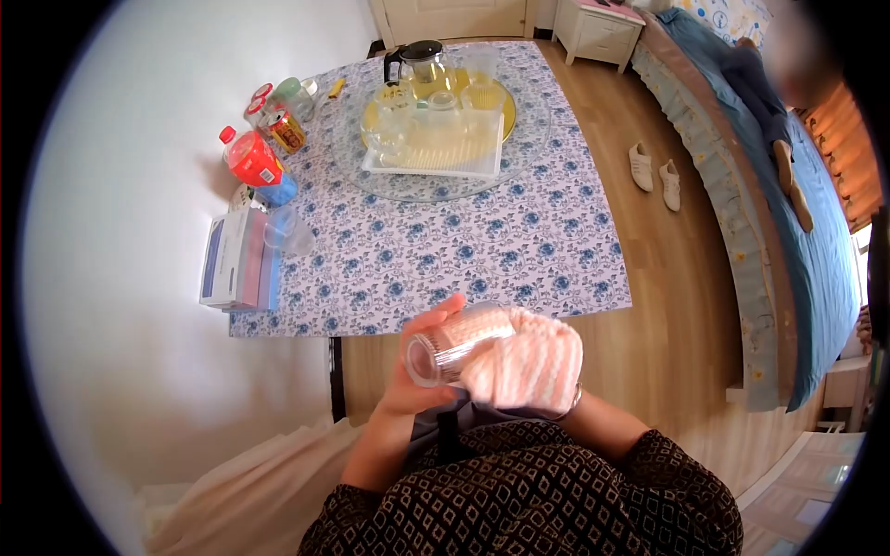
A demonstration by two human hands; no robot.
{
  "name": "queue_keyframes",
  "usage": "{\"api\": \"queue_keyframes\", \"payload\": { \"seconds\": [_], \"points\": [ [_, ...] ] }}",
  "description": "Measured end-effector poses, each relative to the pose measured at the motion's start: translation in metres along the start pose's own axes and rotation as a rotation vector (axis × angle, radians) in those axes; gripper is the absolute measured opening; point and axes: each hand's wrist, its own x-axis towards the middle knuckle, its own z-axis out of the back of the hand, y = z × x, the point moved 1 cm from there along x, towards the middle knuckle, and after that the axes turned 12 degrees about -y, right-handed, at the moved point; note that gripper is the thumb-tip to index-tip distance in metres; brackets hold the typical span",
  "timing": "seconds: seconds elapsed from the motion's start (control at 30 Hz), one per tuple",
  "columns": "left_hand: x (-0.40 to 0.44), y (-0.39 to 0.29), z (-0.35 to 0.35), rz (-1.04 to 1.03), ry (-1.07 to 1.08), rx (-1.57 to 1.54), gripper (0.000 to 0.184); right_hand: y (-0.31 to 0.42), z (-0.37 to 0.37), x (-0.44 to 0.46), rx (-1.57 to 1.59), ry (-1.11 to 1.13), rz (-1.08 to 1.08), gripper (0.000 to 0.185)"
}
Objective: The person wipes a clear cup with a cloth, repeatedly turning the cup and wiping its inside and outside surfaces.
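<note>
Flowered surface [519,250], with a clear cup [452,350] and a striped cloth [528,369] before it

White wall [120,241] runs along the left, and to the right another person's legs [758,88] lie stretched out on a blue-covered bed [820,278]. White shoes [641,169] sit on the floor between bed and surface.

I have the ribbed cup just off the surface's near edge, tipped on its side. My left hand [406,366] grips it from the left, fingers [447,304] partly closed around it. My right hand is hidden by the pink-and-white cloth, which covers the cup's right part; I cannot tell how far those fingers are bent.

Far on the surface, a glass turntable [348,176] carries a yellow round tray [509,116], a white rectangular tray [436,146], and a black-lidded teapot [429,78]. Along the left edge stand a red-labelled bottle [254,159], a can [286,132] and a box [225,261].
</note>
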Motion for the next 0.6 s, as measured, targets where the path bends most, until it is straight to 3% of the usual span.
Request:
{"api": "queue_keyframes", "payload": {
  "seconds": [0.03, 0.1, 0.17, 0.33, 0.47, 0.53, 0.6],
  "points": [
    [0.003, -0.002, -0.004, -0.121, -0.040, 0.160, 0.066, 0.002, -0.005, 0.003, 0.090, -0.033, -0.061, 0.057],
    [0.004, -0.004, -0.015, -0.163, -0.046, 0.108, 0.067, 0.003, -0.010, 0.010, 0.207, -0.052, -0.142, 0.057],
    [0.000, 0.000, -0.024, -0.052, -0.221, -0.138, 0.063, 0.003, -0.017, 0.011, 0.266, -0.041, -0.172, 0.057],
    [-0.014, -0.006, -0.032, 0.121, -0.435, -0.003, 0.057, 0.001, -0.033, 0.014, 0.385, 0.023, -0.229, 0.056],
    [-0.012, -0.012, -0.026, 0.202, -0.424, 0.146, 0.058, 0.008, -0.027, 0.015, 0.534, 0.068, -0.364, 0.055],
    [-0.004, -0.009, -0.022, 0.097, -0.212, -0.017, 0.060, 0.019, -0.017, 0.014, 0.577, 0.119, -0.413, 0.055],
    [0.004, -0.008, -0.029, -0.008, -0.277, -0.054, 0.060, 0.030, -0.009, 0.016, 0.525, 0.180, -0.396, 0.055]
  ]
}}
